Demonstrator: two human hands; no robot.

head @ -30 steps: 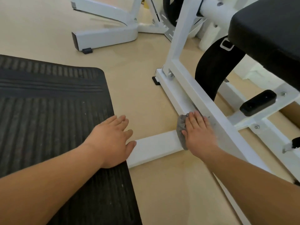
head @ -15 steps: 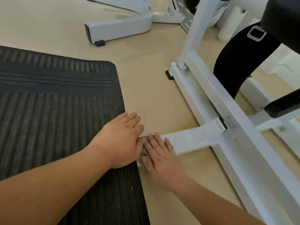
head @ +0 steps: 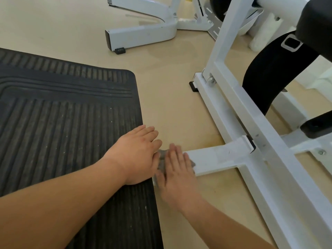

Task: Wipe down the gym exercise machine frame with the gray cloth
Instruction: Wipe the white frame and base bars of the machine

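Note:
The white machine frame (head: 251,121) runs along the floor on the right, and a short cross foot (head: 217,159) sticks out from it toward the left. My right hand (head: 177,172) lies flat, fingers straight, pressing the gray cloth (head: 162,156) onto the left end of that foot. Only small edges of the cloth show around the fingers. My left hand (head: 137,154) rests flat on the right edge of the black rubber mat (head: 62,123), its thumb side next to my right hand.
A black padded seat (head: 316,24) and a black strap (head: 269,78) hang over the frame at the upper right. Another white machine base (head: 140,34) stands at the back. A black footrest (head: 316,128) sits on the right. Beige floor lies between mat and frame.
My right hand slid the cloth left along the cross foot, from the junction with the main rail to the foot's free end beside my left hand. The left hand stayed on the mat.

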